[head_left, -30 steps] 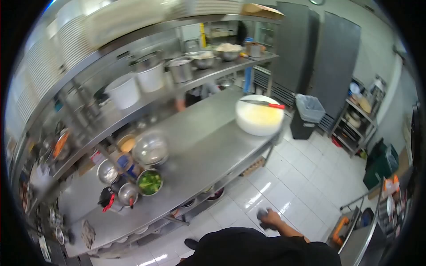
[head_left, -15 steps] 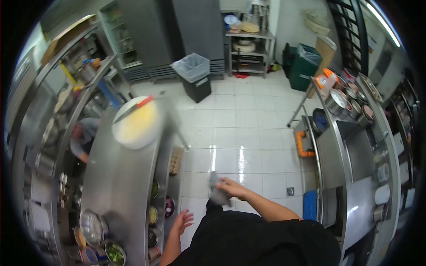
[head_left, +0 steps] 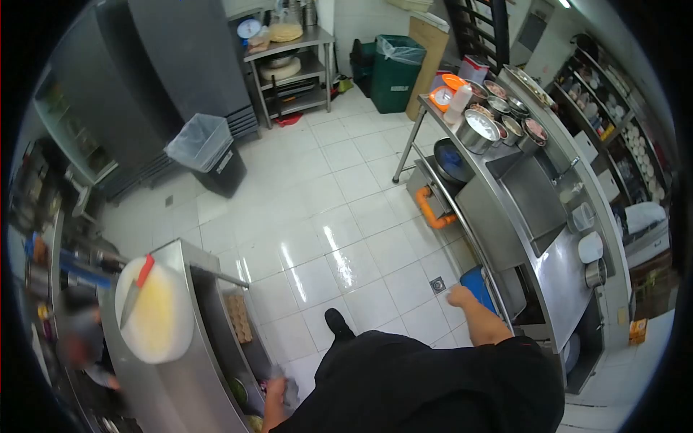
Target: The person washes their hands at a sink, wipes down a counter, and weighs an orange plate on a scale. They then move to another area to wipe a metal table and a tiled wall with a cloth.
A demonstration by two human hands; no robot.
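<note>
At the lower left, my left hand [head_left: 275, 390] is closed around a grey cloth [head_left: 291, 394], close to the side of the steel work table [head_left: 155, 393]. Out to the right, my right hand [head_left: 458, 296] hangs over the floor near the sink counter, its fingers curled with nothing visible in them. On the table to my left lies a thick round white cutting board [head_left: 177, 317], stained yellow in the middle. A knife with a red handle [head_left: 144, 272] rests across its far left part.
A sink [head_left: 533, 198] and counter run along the right, with metal pots [head_left: 478, 133] and an orange scale [head_left: 442, 96]. Bins stand ahead, one black [head_left: 222, 172], one green [head_left: 398, 79]. Egg trays [head_left: 238, 319] sit under the table. Another person [head_left: 83, 335] is behind it.
The grey cloth has passed from my right hand to my left. My right hand has swung outward to the right. The view has turned right, toward the sink counter.
</note>
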